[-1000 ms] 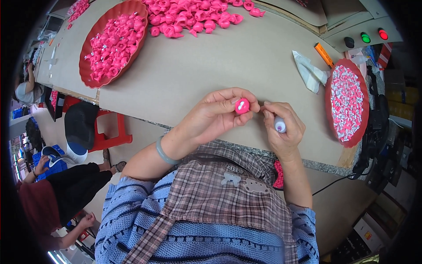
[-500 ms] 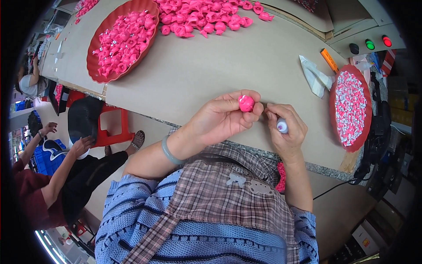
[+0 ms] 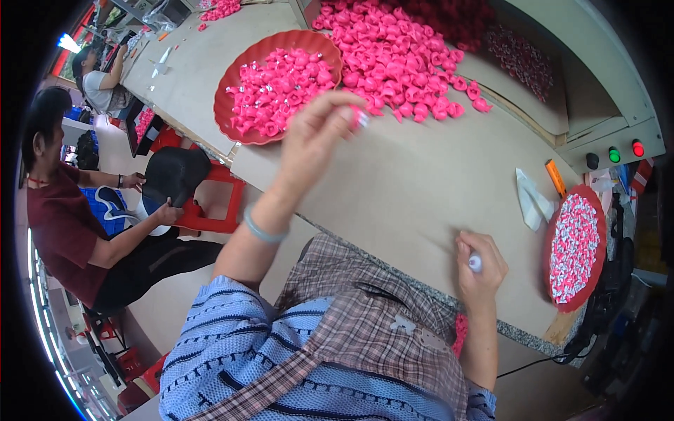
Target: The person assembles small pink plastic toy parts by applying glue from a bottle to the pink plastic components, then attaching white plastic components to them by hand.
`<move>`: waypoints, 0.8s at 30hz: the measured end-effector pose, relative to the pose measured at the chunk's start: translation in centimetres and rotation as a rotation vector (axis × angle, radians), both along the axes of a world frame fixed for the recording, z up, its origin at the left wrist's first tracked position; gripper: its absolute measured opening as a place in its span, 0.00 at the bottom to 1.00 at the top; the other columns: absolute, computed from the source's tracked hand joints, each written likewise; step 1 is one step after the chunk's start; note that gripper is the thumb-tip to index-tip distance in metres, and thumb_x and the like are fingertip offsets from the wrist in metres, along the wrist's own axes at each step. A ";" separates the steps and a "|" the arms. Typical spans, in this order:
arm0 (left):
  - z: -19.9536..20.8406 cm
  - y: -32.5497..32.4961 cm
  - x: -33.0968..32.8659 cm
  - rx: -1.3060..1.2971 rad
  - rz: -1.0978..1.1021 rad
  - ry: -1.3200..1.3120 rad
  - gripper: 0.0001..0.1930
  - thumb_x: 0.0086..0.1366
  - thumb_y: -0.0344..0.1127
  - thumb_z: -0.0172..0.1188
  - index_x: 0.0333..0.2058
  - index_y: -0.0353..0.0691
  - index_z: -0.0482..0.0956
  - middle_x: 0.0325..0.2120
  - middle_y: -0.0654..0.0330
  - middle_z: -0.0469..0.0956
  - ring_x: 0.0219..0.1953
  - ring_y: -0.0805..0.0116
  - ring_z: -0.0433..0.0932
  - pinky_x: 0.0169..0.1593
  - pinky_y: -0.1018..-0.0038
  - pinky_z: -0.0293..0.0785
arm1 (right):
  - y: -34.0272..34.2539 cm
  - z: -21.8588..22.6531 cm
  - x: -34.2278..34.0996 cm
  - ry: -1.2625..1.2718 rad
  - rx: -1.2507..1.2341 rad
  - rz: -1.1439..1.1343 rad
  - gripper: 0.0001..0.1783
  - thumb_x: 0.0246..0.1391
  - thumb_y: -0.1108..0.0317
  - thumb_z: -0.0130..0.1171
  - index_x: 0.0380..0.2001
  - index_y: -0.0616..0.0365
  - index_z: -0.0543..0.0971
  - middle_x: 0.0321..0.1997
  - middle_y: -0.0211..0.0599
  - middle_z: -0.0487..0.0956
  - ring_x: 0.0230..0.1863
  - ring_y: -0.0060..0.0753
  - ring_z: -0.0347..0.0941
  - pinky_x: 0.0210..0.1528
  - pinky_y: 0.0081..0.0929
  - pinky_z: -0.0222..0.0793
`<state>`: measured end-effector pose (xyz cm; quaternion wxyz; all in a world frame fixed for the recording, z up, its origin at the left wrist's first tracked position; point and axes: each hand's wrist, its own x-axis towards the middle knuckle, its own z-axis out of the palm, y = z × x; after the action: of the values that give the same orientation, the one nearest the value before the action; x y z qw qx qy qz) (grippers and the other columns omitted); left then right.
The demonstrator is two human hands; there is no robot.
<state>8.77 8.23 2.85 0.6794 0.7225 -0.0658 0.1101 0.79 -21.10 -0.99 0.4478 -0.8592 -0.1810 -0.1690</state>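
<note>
My left hand (image 3: 317,137) is raised at the right rim of a red scalloped bowl (image 3: 223,105), its fingers pinched on a small pink piece (image 3: 360,118) with a whitish patch, slightly blurred. Glossy pink pieces (image 3: 263,112), some with silvery spots, fill the bowl. Over the near part of the table, my right hand (image 3: 483,270) is curled round a slim whitish tool with a purplish end (image 3: 475,262); most of it is hidden in the fist. Beyond my left hand lies a big heap of hollow pink pieces (image 3: 400,63).
At the right, a second red bowl (image 3: 601,263) holds many small pink-and-silver bits, beside a crumpled white cloth (image 3: 531,200) and an orange stick-shaped thing (image 3: 555,177). A cabinet with lit buttons (image 3: 614,154) stands behind. On the left are a co-worker (image 3: 77,217) and a red stool (image 3: 221,200).
My left hand has moved away from my right, up and leftward to the bowl, carrying the pink piece. My right hand stays closed on the tool. The co-worker now grips the dark seat.
</note>
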 end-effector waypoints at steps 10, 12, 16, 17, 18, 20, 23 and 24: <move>0.7 1.3 4.5 0.996 0.316 -0.550 0.12 0.54 0.23 0.57 0.39 0.35 0.78 0.44 0.50 0.74 0.50 0.49 0.70 0.53 0.60 0.68 | 0.3 -0.2 0.6 0.014 0.034 0.020 0.10 0.42 0.85 0.61 0.31 0.63 0.77 0.28 0.42 0.79 0.28 0.36 0.78 0.28 0.26 0.73; -0.5 -0.9 4.5 0.972 0.135 -0.523 0.14 0.53 0.26 0.61 0.41 0.37 0.78 0.46 0.53 0.73 0.50 0.54 0.70 0.54 0.63 0.67 | 0.3 -0.1 0.5 0.023 0.035 0.018 0.10 0.42 0.85 0.61 0.31 0.63 0.77 0.28 0.42 0.79 0.28 0.36 0.78 0.28 0.26 0.73; -1.5 -3.9 6.1 0.942 0.145 -0.531 0.15 0.51 0.25 0.62 0.40 0.37 0.79 0.42 0.54 0.74 0.46 0.55 0.70 0.51 0.62 0.67 | 0.3 0.1 0.5 0.024 0.022 0.026 0.10 0.41 0.84 0.61 0.31 0.64 0.77 0.28 0.42 0.79 0.28 0.36 0.77 0.28 0.26 0.73; -1.6 -4.2 6.8 0.991 0.140 -0.534 0.15 0.51 0.26 0.62 0.40 0.37 0.79 0.41 0.56 0.74 0.45 0.56 0.70 0.49 0.63 0.67 | 0.3 0.1 0.5 0.024 0.025 0.028 0.10 0.41 0.84 0.61 0.31 0.64 0.77 0.27 0.42 0.79 0.28 0.36 0.77 0.29 0.26 0.72; -1.6 -4.4 7.3 1.041 0.136 -0.538 0.14 0.51 0.27 0.63 0.39 0.37 0.79 0.40 0.57 0.74 0.44 0.57 0.70 0.46 0.63 0.67 | 0.2 0.1 0.5 0.024 0.024 0.026 0.10 0.41 0.84 0.61 0.31 0.64 0.77 0.27 0.42 0.79 0.28 0.36 0.77 0.29 0.26 0.72; -1.9 -4.5 8.0 1.116 0.123 -0.529 0.15 0.51 0.27 0.63 0.40 0.38 0.79 0.39 0.59 0.75 0.43 0.58 0.70 0.44 0.64 0.67 | 0.2 0.0 0.6 0.024 0.026 0.033 0.10 0.41 0.84 0.61 0.30 0.64 0.77 0.27 0.42 0.79 0.28 0.37 0.77 0.29 0.26 0.72; -2.0 -4.5 8.5 1.212 0.125 -0.535 0.16 0.50 0.28 0.63 0.41 0.39 0.78 0.38 0.60 0.75 0.42 0.59 0.70 0.41 0.65 0.66 | 0.3 0.1 0.6 0.024 0.020 0.034 0.11 0.40 0.84 0.61 0.30 0.64 0.77 0.27 0.42 0.79 0.28 0.37 0.77 0.29 0.27 0.72; -2.0 -4.4 8.5 1.233 0.140 -0.550 0.17 0.50 0.28 0.63 0.42 0.40 0.78 0.38 0.60 0.74 0.41 0.59 0.70 0.39 0.65 0.65 | 0.3 0.1 0.7 0.023 0.020 0.034 0.11 0.40 0.84 0.61 0.30 0.64 0.77 0.27 0.42 0.79 0.28 0.37 0.77 0.29 0.27 0.72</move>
<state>17.26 3.78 0.90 0.0929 0.9260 -0.2401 0.2760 1.48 -20.82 -0.88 0.4612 -0.8534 -0.1888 -0.1530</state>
